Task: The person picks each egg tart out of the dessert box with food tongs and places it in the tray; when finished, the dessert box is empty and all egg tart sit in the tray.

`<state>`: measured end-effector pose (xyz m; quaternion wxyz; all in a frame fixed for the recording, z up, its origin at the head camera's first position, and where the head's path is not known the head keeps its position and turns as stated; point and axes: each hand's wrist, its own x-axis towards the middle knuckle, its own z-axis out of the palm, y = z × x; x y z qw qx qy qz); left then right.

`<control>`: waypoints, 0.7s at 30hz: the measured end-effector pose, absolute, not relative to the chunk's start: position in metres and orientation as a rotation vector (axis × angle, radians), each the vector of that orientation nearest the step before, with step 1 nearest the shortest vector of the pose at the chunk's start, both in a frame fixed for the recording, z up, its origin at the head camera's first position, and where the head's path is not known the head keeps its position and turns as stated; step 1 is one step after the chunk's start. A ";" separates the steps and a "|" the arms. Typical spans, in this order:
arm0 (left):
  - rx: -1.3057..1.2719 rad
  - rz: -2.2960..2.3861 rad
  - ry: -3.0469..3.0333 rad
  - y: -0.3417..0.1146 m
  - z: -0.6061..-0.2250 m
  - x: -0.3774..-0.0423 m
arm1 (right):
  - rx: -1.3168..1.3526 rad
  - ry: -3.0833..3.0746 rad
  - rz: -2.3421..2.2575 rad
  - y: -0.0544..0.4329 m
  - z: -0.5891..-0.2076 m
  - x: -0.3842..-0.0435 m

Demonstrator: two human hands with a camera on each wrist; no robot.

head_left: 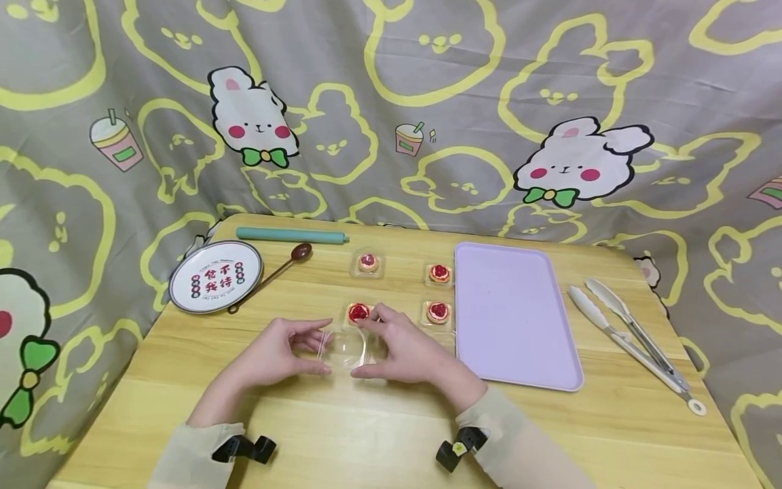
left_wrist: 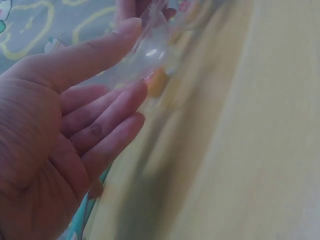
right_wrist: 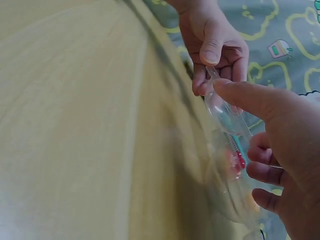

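Note:
A clear plastic box lid [head_left: 343, 348] is held between my two hands, beside a red-topped tart [head_left: 358, 312] in a clear container. My left hand [head_left: 287, 348] holds the lid's left side, its thumb and fingers spread on either side of the plastic [left_wrist: 151, 52]. On the opposite side my right hand [head_left: 406, 348] grips the lid, with the thumb on its edge [right_wrist: 227, 112]. The lid blurs against the tart's container, so I cannot tell whether they are joined. Three more boxed tarts stand behind and to the right, including a paler one [head_left: 368, 262].
Right of the tarts lies a lilac tray [head_left: 513, 319], and beyond it a pair of tongs [head_left: 638, 346]. At the left are a white plate [head_left: 214, 292] and a brown spoon [head_left: 275, 275]. A teal rolling pin [head_left: 292, 236] lies near the back edge, before a patterned curtain.

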<state>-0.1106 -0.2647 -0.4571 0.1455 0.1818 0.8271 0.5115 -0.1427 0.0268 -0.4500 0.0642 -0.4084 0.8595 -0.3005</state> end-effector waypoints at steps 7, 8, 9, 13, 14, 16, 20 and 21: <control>0.542 1.459 2.347 -0.261 -0.463 -0.112 | -1.250 2.666 -0.784 0.029 -0.455 -0.140; 0.543 1.455 2.347 -0.260 -0.464 -0.112 | -1.251 2.674 -0.773 0.029 -0.456 -0.140; 0.540 1.451 2.347 -0.259 -0.464 -0.112 | -1.254 2.682 -0.764 0.029 -0.456 -0.140; 0.539 1.435 2.350 -0.257 -0.465 -0.113 | -1.253 2.700 -0.744 0.031 -0.458 -0.140; 0.546 1.432 2.351 -0.257 -0.466 -0.114 | -1.250 2.703 -0.742 0.032 -0.459 -0.140; 0.550 1.427 2.354 -0.257 -0.466 -0.115 | -1.245 2.706 -0.739 0.033 -0.460 -0.140; 0.549 1.440 2.368 -0.261 -0.465 -0.117 | -1.236 2.700 -0.774 0.036 -0.459 -0.141; 0.543 1.438 2.385 -0.263 -0.464 -0.118 | -1.231 2.694 -0.791 0.038 -0.457 -0.142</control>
